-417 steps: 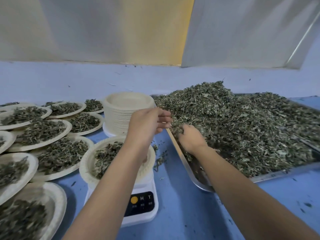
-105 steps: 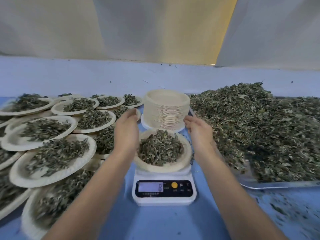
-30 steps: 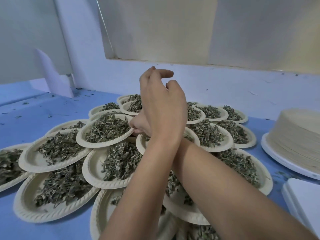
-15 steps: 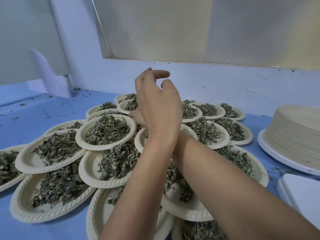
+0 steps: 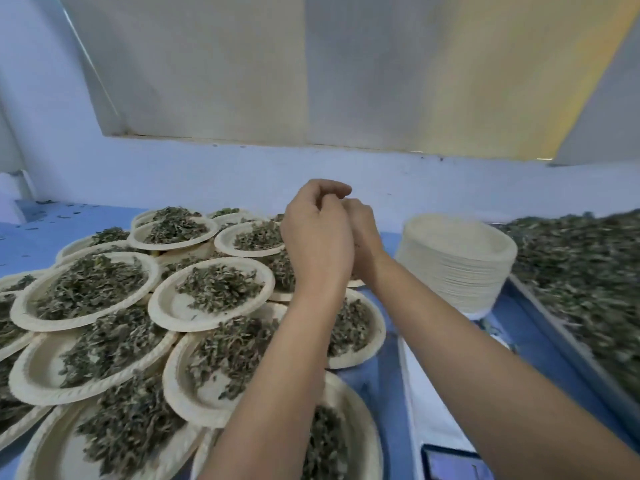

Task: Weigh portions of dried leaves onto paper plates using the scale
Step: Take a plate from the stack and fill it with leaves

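Both hands hover together above a spread of leaf-filled paper plates (image 5: 211, 294). My left hand (image 5: 317, 237) is in front with loosely curled fingers and holds nothing. My right hand (image 5: 365, 233) sits just behind it, touching it, and its fingers are hidden. The white scale (image 5: 426, 393) lies bare at the lower right under my right forearm, with a corner of its dark display (image 5: 450, 462) showing. A tall stack of empty paper plates (image 5: 457, 258) stands behind the scale.
A metal tray (image 5: 568, 348) heaped with dried leaves (image 5: 581, 271) fills the right side. The filled plates overlap in layers across the left half of the blue table (image 5: 374, 382). A pale wall runs along the back.
My right hand has left the plate rim it held and pulled back to the right, beside my left hand. The view has swung right, showing the scale and tray again.
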`<move>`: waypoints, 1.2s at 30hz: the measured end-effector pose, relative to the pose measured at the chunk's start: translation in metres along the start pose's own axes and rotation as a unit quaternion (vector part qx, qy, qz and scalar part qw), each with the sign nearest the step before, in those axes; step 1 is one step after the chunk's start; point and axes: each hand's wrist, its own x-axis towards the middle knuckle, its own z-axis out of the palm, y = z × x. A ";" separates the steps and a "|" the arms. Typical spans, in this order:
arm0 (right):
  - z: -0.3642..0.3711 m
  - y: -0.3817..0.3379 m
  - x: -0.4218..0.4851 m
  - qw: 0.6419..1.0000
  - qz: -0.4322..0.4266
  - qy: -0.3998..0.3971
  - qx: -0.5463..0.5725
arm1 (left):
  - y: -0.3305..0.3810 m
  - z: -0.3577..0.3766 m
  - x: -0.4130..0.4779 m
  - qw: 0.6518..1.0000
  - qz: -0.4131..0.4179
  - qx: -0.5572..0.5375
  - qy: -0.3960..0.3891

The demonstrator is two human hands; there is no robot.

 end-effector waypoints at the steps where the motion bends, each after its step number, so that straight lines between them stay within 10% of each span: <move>1: -0.011 0.013 -0.001 0.999 0.008 0.016 -0.050 | 0.000 0.011 -0.007 1.000 -0.001 -0.003 -0.008; 13: -0.101 0.113 -0.059 0.960 0.042 -0.008 -0.277 | -0.016 0.085 -0.063 0.987 -0.120 -0.066 -0.080; 36: -0.096 0.122 -0.064 0.955 -0.009 -0.006 -0.295 | -0.031 0.090 -0.074 0.980 -0.167 -0.071 -0.079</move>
